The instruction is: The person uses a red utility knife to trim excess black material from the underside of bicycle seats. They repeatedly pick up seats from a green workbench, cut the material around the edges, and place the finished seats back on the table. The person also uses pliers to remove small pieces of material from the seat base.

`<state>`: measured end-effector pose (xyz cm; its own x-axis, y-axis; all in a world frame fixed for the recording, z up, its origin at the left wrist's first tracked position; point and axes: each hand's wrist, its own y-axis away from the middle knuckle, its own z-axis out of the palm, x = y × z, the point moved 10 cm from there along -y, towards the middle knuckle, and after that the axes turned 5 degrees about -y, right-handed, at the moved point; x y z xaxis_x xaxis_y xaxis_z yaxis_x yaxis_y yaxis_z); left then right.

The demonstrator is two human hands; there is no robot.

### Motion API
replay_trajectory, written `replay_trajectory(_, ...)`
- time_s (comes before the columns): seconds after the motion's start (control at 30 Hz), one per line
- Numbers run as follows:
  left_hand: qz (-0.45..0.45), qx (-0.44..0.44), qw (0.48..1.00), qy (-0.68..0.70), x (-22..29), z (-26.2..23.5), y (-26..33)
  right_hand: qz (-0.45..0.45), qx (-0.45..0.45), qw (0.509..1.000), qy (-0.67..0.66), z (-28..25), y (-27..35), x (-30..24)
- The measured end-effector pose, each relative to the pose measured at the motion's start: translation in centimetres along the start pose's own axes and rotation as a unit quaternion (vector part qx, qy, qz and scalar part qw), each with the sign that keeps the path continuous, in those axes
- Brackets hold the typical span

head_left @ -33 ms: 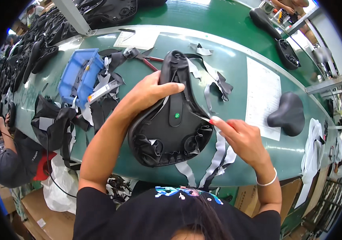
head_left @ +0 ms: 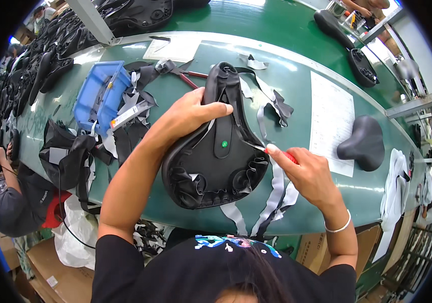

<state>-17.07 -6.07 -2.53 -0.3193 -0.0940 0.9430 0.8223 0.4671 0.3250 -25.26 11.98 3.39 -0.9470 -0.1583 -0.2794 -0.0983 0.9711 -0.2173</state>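
Overhead, head view:
Surface (head_left: 297,60): green, curved by the lens, near edge running just under the saddle's wide end.
Open room: bare green stretch beyond the saddle's nose and right of it up to the white paper sheet (head_left: 332,118); left side crowded by blue bin (head_left: 97,93) and black fabric scraps (head_left: 125,136).
Saddle (head_left: 216,151): black, underside up, nose pointing away, wide end overhanging the near edge.
Left hand (head_left: 185,116): grip wrapped over the saddle's left flank near the nose, thumb lying across the top.
Right hand (head_left: 309,174): grip pinching a red-handled tool (head_left: 281,154), thin tip touching the saddle's right rim.
Finished saddle (head_left: 362,144): right way up, well apart to the right, beside the sheet.
Grey strips (head_left: 276,202): hanging over the near edge below the right hand.
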Motion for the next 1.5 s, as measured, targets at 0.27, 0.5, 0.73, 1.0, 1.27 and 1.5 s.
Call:
replay_trajectory(0.27,-0.032,0.16,0.986,0.016,-3.0,-2.0,4.1,0.233,0.031,0.967,-0.095,6.6,7.9,-2.7)
replay_trajectory(0.5,-0.018,0.304,0.948,0.095,-6.8,-3.5,10.1,0.363,0.128,0.867,-0.317,4.4,10.7,-2.0)
replay_trajectory(0.73,0.059,0.366,0.924,0.093,-7.1,-3.4,12.3,0.185,0.219,0.904,-0.316,3.3,-0.3,0.4)
replay_trajectory(1.0,0.248,0.228,0.806,-0.486,2.9,3.5,10.8,0.338,0.217,0.773,-0.491,2.4,2.6,1.4)
replay_trajectory(1.27,0.277,0.041,0.89,-0.359,2.1,6.5,4.7,0.175,0.109,0.957,-0.205,1.5,4.3,-0.1)
replay_trajectory(1.5,0.178,0.112,0.966,0.153,0.5,2.7,4.8,0.204,0.018,0.979,-0.006,3.8,5.1,-3.9)
